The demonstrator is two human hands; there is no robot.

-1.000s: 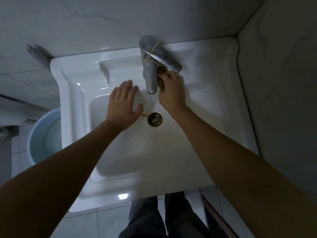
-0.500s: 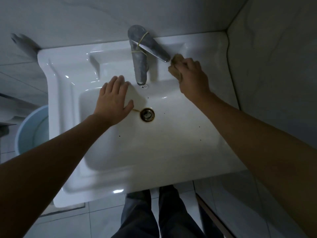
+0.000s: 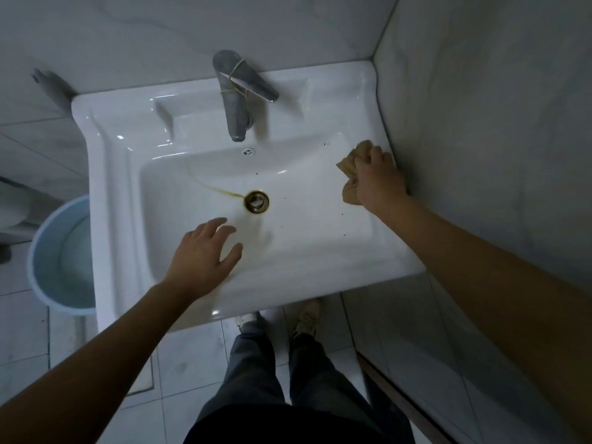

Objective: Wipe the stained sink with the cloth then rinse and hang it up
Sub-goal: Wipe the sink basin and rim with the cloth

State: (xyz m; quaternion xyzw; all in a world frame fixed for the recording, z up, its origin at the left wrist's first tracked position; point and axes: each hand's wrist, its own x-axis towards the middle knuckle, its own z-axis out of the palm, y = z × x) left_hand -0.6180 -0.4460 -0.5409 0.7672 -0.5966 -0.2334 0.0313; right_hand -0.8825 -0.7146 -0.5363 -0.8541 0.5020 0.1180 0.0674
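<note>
Cloth (image 3: 348, 174) gripped in our right hand (image 3: 381, 179), we leave the tap (image 3: 235, 104) for the sink's (image 3: 395, 241) right rim (drain stain (image 3: 224, 192) remains); left hand (image 3: 201, 254) splayed.

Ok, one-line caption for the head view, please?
The right hand grips a tan cloth on the sink rim; the left hand spreads open near the stained drain.

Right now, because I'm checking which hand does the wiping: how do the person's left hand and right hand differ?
The left hand is open with fingers spread and holds nothing; the right hand grips a crumpled tan cloth. The left hand is over the basin of the white ceramic sink, near its round metal drain; the right hand is at the sink's right ledge, by the wall. Both are bare.
</note>
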